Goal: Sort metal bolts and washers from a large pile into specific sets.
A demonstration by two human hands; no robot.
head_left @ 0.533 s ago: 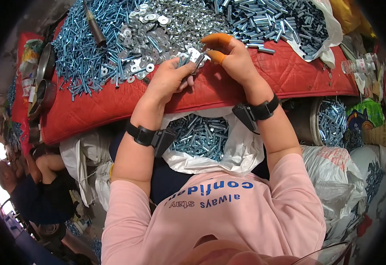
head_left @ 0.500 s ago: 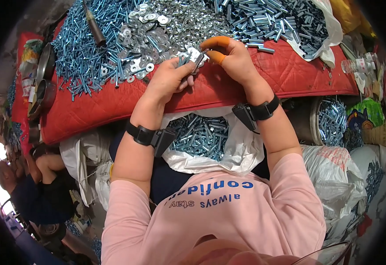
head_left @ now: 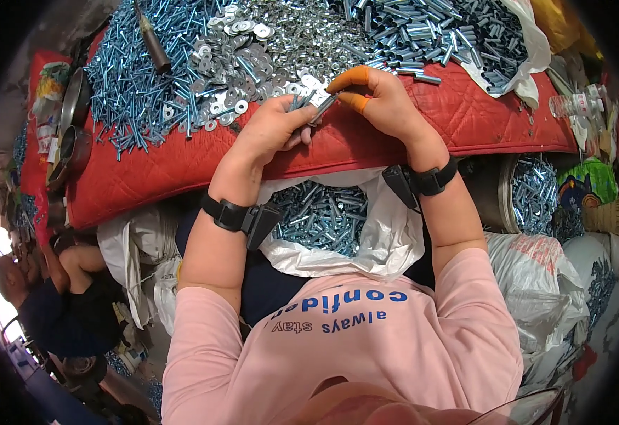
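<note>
Hands meet over our red cushion (head_left: 182, 170): left hand (head_left: 270, 131) is closed around a bundle of bolts (head_left: 301, 101), right hand (head_left: 380, 99) pinches one bolt (head_left: 324, 110) between orange-capped fingertips (head_left: 343, 79), close beside the washers (head_left: 253, 64) for easy reach.

— Where did the hands sit?
— Over the near edge of the padded mat (head_left: 146, 177); the left hand (head_left: 270, 131) lay left of the right hand (head_left: 384, 106), both meeting on a bolt (head_left: 321, 110) between them.
— And on the mat?
— A heap of long bolts (head_left: 129, 78) lay at the left; the washers (head_left: 267, 42) lay in the middle, just behind the hands; a heap of short sleeves (head_left: 437, 32) lay at the right, on a sheet of plastic (head_left: 532, 64).
— In front of the mat?
— An open bag (head_left: 387, 241) sat in the lap, between the forearms; assembled bolts (head_left: 324, 216) lay in it; a bucket (head_left: 501, 198) of more bolts stood right of it; another person (head_left: 61, 304) sat far left, below the mat.
</note>
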